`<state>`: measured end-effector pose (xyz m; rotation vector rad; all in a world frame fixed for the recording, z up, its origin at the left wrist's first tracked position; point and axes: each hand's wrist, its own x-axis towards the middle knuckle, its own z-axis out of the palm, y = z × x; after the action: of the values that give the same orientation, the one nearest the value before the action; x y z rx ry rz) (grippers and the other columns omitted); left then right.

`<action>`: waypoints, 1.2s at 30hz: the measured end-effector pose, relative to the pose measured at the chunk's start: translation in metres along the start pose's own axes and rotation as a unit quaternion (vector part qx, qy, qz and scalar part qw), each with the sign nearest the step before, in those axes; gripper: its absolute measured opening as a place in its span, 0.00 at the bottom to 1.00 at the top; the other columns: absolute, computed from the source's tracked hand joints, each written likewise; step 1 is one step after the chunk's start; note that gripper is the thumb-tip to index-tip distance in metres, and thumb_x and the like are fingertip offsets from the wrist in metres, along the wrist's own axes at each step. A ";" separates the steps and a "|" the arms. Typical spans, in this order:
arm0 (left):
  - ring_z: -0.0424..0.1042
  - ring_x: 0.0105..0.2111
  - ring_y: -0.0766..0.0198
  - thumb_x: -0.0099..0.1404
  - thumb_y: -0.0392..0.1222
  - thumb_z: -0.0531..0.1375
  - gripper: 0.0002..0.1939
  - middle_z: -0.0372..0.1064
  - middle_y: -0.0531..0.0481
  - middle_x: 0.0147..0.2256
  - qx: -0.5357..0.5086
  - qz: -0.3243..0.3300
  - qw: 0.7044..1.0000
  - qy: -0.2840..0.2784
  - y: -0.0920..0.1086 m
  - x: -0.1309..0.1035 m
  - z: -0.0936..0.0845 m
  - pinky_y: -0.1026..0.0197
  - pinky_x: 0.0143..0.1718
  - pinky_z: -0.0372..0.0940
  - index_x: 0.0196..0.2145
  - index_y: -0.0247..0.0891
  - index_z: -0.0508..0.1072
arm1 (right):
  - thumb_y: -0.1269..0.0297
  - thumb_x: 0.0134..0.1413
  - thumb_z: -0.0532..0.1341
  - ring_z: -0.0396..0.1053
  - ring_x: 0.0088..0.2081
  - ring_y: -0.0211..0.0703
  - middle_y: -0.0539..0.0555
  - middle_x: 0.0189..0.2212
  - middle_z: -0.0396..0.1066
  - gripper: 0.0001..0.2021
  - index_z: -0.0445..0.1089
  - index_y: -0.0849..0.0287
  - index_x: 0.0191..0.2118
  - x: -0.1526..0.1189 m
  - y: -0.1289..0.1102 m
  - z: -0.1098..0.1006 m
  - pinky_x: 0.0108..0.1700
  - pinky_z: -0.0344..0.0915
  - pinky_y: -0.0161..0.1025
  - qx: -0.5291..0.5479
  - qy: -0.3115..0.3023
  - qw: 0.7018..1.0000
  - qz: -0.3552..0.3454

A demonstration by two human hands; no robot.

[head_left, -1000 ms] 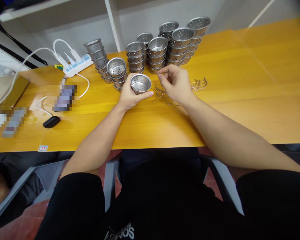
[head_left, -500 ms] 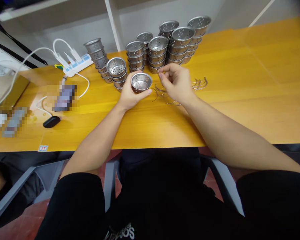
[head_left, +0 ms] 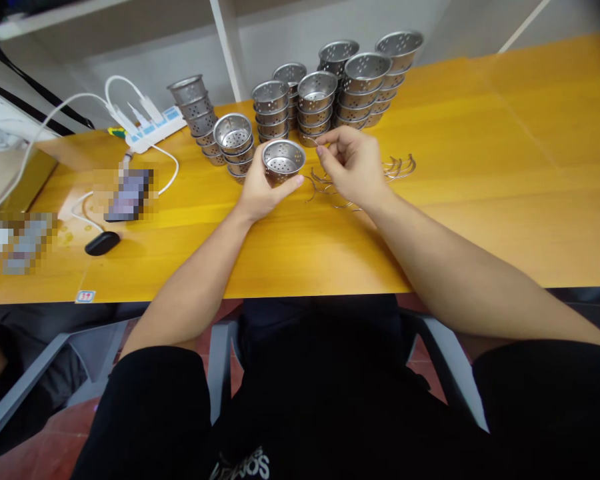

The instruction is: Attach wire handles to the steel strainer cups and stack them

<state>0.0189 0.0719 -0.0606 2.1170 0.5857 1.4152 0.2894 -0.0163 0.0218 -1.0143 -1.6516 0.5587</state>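
A perforated metal cup [head_left: 283, 160] sits in my left hand [head_left: 258, 188], its mouth tilted slightly toward me. Fingers wrap round its left side and the thumb lies along its front. Just to the right, my right hand [head_left: 354, 163] pinches a thin metal wire [head_left: 310, 140] between thumb and forefinger. The wire's free end points left toward the cup's rim, apart from it as far as I can see. Several curved wires [head_left: 400, 168] lie on the table beneath and beside my right hand, partly hidden by it.
Stacks of similar perforated cups [head_left: 367, 83] stand along the back of the yellow table [head_left: 480, 200]. One stack [head_left: 195, 110] leans at the left. A white power strip [head_left: 157, 130] with cables, a blurred phone [head_left: 130, 195] and a black mouse-like object [head_left: 103, 243] lie further left.
The cup in my left hand has tilted a little further toward me. The wire in my right hand shows more clearly, while both arms have hardly moved.
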 end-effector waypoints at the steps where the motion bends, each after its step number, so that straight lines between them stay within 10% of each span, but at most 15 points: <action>1: 0.85 0.74 0.41 0.74 0.88 0.76 0.61 0.76 0.40 0.74 0.000 0.001 1.000 -0.004 0.000 0.000 0.001 0.37 0.81 0.79 0.85 0.56 0.57 | 0.11 0.76 0.68 0.71 0.31 0.53 0.52 0.32 0.72 0.38 0.84 0.45 0.56 0.000 0.000 0.000 0.38 0.82 0.57 0.001 0.000 1.000 0.000; 36: 0.88 0.64 0.41 0.69 0.85 0.83 0.55 0.80 0.43 0.62 0.048 -0.069 0.994 -0.065 0.055 -0.004 0.012 0.31 0.76 0.82 0.74 0.49 0.72 | 0.38 0.74 0.82 0.73 0.33 0.54 0.51 0.29 0.72 0.18 0.85 0.45 0.45 -0.005 -0.037 0.014 0.42 0.85 0.57 0.055 -0.014 0.998 0.015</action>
<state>0.0322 0.0253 -0.0324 2.1790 0.7448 1.1853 0.2642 -0.0383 0.0432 -0.9558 -1.6146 0.6782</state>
